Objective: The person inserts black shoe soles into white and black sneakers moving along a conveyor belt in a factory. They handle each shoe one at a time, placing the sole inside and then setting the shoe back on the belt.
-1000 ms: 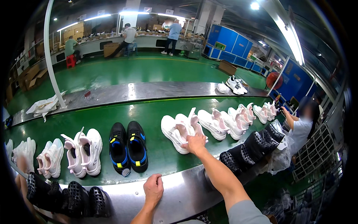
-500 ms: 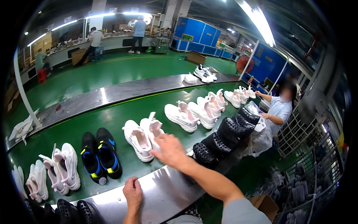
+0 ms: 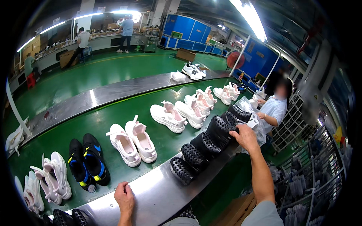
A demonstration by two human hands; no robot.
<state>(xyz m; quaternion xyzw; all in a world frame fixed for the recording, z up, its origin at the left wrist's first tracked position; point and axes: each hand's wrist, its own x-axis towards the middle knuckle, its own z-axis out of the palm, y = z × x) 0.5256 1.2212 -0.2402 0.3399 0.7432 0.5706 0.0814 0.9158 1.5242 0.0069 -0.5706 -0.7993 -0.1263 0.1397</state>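
Left hand [image 3: 125,198] lies flat, fingers together, on the bare steel edge [image 3: 158,196] of the conveyor, nearest the body; it holds nothing. Just beyond it, on the green belt [image 3: 94,124], a pair of white sneakers [image 3: 132,143] stands side by side, toes toward the person, with a black pair with blue and yellow trim [image 3: 89,162] to its left. Right hand [image 3: 246,138] reaches out along the steel edge to a row of black perforated shoe forms [image 3: 209,143] that lean one against the next; the fingers curl over the top of the form near the far end of the row, touching it, but whether they have closed fully around it I cannot tell. Judgement: the forms look like rigid moulded plastic, light for their bulk, matt rather than slick; the holes give fingertip purchase, and the rounded upper end is the natural place to take hold. Leaning as they do, pulling one could tip its neighbours. Farther along, more white sneakers [image 3: 190,111] sit on the belt, and a seated co-worker [image 3: 274,109] handles clear bags [image 3: 245,105].
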